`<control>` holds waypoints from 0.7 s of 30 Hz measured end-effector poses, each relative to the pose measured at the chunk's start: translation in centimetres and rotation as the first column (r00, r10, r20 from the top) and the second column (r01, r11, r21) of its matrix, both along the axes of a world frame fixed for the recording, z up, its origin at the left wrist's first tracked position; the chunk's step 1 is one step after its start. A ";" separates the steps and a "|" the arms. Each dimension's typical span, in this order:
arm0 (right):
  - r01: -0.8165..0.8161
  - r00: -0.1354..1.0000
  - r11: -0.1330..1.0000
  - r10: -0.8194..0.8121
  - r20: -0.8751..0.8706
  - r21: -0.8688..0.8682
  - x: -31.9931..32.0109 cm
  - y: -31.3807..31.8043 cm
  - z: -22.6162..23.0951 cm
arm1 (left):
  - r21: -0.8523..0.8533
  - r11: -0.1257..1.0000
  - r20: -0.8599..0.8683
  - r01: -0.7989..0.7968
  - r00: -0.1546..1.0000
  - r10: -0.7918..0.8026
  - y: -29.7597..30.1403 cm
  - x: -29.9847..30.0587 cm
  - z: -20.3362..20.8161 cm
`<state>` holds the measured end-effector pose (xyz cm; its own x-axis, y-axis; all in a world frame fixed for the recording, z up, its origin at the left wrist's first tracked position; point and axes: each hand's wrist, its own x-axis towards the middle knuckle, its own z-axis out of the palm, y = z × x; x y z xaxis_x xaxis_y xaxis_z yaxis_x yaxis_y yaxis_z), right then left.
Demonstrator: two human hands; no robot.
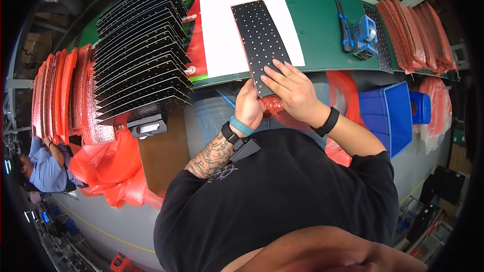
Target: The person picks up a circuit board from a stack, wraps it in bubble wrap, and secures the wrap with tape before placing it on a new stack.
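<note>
A long black perforated panel lies on a white sheet, its near end reaching past the bench edge. My left hand is closed at the panel's near left corner, some fingers hidden beneath it. My right hand lies on the panel's near right part, fingers stretched out over its dotted face. Red bubble wrap hangs below the near end, between my hands. To the right on the green bench top are a blue utility knife and a blue tape dispenser.
Many black panels stand in a row at left, beside red bubble-wrapped bundles. More wrapped bundles stand at far right. A blue bin sits below the bench. Loose red wrap and a seated person are at lower left.
</note>
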<state>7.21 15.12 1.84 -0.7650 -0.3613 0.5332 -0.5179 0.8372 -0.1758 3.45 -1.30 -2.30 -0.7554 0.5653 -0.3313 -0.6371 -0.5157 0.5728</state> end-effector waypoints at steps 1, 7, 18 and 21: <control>0.000 0.998 1.000 -0.001 0.059 0.015 0.0 -0.1 -0.1 | 0.020 1.000 0.011 0.001 1.000 -0.002 -0.2 0.0 -0.5; 0.063 0.949 0.996 -0.041 0.313 -0.061 0.6 -0.1 -0.3 | 0.225 0.974 0.149 0.004 0.988 -0.039 -0.7 0.3 -1.3; 0.246 0.499 0.966 -0.057 0.865 -0.079 -5.8 0.9 6.5 | -0.003 0.998 -0.208 -0.070 0.976 0.068 0.4 0.7 -2.9; 0.047 0.972 0.995 -0.024 0.235 -0.091 -17.1 5.2 1.9 | -0.015 1.000 -0.260 -0.021 0.966 0.016 0.6 0.4 -3.1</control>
<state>-9.87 20.36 3.77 -0.8838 -0.2877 0.3691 -0.4232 0.8278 -0.3682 3.86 -0.73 -5.43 -0.8270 0.5464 -0.1323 -0.4560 -0.5143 0.7263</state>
